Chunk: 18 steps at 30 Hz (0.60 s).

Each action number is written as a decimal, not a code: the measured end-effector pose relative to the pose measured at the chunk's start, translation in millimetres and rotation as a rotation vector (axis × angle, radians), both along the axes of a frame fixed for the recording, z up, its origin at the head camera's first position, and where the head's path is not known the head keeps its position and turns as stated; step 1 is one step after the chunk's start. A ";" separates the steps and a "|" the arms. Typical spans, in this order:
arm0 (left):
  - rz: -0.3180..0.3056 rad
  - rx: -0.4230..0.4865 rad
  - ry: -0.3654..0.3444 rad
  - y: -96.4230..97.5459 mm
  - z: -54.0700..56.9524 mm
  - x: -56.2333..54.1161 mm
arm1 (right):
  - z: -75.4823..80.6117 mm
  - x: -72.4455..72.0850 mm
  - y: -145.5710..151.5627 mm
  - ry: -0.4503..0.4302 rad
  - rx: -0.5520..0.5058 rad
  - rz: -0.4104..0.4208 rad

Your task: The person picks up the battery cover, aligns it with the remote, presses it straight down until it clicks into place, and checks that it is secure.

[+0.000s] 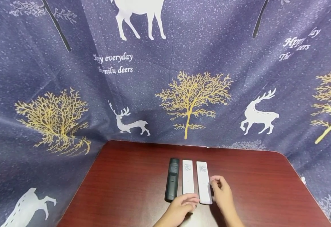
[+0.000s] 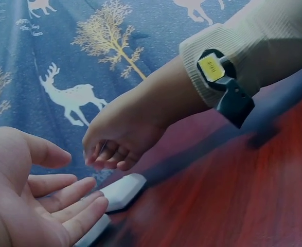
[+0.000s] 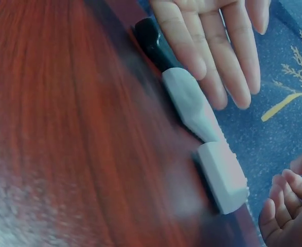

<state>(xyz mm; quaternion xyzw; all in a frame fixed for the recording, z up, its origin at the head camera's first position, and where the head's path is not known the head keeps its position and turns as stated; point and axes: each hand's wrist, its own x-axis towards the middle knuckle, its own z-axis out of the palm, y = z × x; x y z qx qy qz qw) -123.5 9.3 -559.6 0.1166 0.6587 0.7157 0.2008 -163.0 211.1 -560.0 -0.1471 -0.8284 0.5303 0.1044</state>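
Three remote controls lie side by side, lengthwise on the table: a black remote [image 1: 172, 181] at left, a white remote [image 1: 188, 178] in the middle and another white remote [image 1: 204, 184] at right. My left hand [image 1: 182, 205] hovers by the near end of the middle one, covering part of it; in the left wrist view its fingers [image 2: 63, 198] are spread and hold nothing. Just right of the right-hand remote is my right hand [image 1: 223, 194], its fingers [image 3: 282, 200] loosely bent with nothing visible in them. Whether it touches that remote, I cannot tell.
A reddish-brown wooden table [image 1: 267, 186] carries the remotes. Behind it and at its sides hangs a dark blue cloth [image 1: 142, 91] printed with deer and trees. A strap with a yellow label [image 2: 211, 68] sits over the right sleeve cuff.
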 end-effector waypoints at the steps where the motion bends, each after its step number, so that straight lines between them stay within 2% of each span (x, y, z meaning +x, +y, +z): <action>1: 0.010 0.011 0.003 -0.9 0.2 -1.0 | 1.4 0.2 0.6 0.005 0.012 0.005; 5: 0.063 0.044 -0.021 -5.6 1.4 -5.9 | 4.5 -0.3 2.8 0.007 0.045 0.027; 11: 0.141 -0.039 -0.040 -21.6 11.1 -17.7 | 6.6 -2.8 3.5 0.022 0.089 0.037; 18: 0.166 -0.103 0.043 -42.1 23.8 -31.2 | 11.1 -3.2 3.6 0.090 0.144 0.057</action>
